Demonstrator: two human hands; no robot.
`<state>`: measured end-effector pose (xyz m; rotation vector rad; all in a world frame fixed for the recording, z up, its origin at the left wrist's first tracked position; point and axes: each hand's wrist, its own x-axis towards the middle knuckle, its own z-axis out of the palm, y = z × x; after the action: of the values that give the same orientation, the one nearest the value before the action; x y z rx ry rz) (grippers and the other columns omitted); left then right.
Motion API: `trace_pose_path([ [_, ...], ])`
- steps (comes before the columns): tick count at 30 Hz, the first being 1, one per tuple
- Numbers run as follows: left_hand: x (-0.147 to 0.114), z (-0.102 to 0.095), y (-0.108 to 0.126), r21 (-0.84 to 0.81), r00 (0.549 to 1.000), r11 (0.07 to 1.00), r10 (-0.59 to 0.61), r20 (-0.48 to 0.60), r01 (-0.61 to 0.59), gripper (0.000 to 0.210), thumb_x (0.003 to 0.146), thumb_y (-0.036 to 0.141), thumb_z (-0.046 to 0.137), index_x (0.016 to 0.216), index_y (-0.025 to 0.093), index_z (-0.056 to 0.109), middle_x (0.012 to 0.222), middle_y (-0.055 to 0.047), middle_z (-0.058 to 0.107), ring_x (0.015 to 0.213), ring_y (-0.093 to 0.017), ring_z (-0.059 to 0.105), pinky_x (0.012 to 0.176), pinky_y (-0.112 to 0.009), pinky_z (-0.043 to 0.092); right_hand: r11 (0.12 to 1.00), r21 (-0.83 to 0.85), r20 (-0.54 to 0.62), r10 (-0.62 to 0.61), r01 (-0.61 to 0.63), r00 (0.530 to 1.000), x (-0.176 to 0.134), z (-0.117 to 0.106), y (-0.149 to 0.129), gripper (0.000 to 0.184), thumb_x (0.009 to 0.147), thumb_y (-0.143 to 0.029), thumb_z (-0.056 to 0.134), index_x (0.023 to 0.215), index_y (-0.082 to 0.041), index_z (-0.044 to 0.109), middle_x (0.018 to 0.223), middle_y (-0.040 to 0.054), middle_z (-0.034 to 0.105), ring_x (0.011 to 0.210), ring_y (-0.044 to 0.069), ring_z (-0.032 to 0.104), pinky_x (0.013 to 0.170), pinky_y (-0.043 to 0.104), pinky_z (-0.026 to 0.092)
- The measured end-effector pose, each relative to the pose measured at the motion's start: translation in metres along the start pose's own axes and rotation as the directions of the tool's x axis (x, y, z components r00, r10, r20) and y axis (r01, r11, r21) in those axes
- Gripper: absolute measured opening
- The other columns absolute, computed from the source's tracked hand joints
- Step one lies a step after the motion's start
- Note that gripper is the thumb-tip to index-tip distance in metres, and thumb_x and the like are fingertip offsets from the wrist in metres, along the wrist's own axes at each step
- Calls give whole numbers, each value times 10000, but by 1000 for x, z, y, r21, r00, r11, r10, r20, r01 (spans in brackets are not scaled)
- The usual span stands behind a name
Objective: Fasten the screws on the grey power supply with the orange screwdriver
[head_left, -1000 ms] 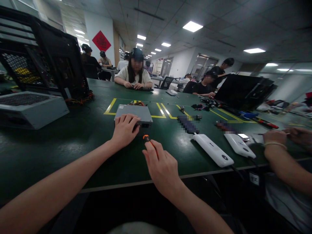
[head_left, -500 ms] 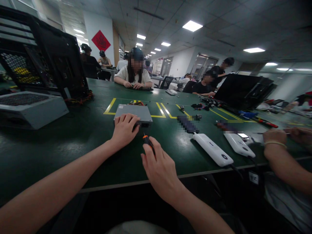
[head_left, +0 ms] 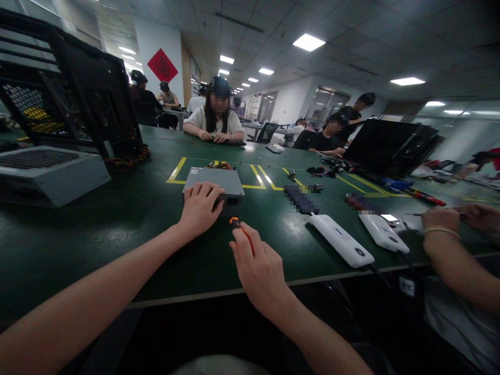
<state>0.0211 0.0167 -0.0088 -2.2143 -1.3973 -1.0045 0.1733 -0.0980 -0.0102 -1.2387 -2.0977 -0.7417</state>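
Observation:
A grey metal computer power supply (head_left: 219, 179) lies on the green table, its socket side facing me and some coloured wires behind it. My left hand (head_left: 201, 208) holds it at the near left, fingers over the top and thumb along the front. In my right hand (head_left: 260, 265) is a screwdriver (head_left: 234, 223) with an orange and black handle, the fingers closed round it. Its thin tip points away from me, just short of the power supply's front, apparently without touching it.
An open black computer case (head_left: 117, 104) stands at left behind a larger grey power supply (head_left: 78, 177). White power banks (head_left: 339, 239) lie at right. A co-worker's arm (head_left: 461, 255) is beside them. Another person (head_left: 219, 112) sits across the table.
My right hand has shifted slightly to the right with the screwdriver, and its fingers have turned on the handle. My left hand and the power supply stay in place.

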Motion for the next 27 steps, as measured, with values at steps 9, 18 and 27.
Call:
trace_pose_path([
  [9, 1, 0, 0, 11, 1000, 1000, 1, 0, -1, 231, 830, 280, 441, 1038, 233, 532, 1087, -66, 546, 997, -265, 430, 799, -416, 303, 999, -14, 58, -40, 40, 998, -2, 0, -4, 264, 869, -136, 405, 1117, -155, 492, 1180, 140, 543, 767, 147, 602, 634, 248, 466],
  [18, 0, 0, -1, 18, 1000, 1000, 9, -8, -9, 241, 830, 280, 446, 1049, 228, 531, 1092, -64, 547, 995, -261, 437, 806, -413, 304, 999, 14, 93, -54, 53, 994, -1, -1, -7, 281, 852, -123, 417, 1120, -146, 496, 1250, 146, 499, 886, 179, 586, 692, 279, 472],
  [27, 0, 0, 0, -9, 1000, 1000, 2, -1, -2, 255, 825, 271, 444, 1060, 235, 535, 1085, -75, 549, 998, -267, 433, 806, -422, 303, 999, 43, 64, -21, 18, 998, 1, -2, -6, 268, 870, -166, 408, 1126, -140, 483, 1198, 162, 514, 886, 178, 602, 682, 269, 498],
])
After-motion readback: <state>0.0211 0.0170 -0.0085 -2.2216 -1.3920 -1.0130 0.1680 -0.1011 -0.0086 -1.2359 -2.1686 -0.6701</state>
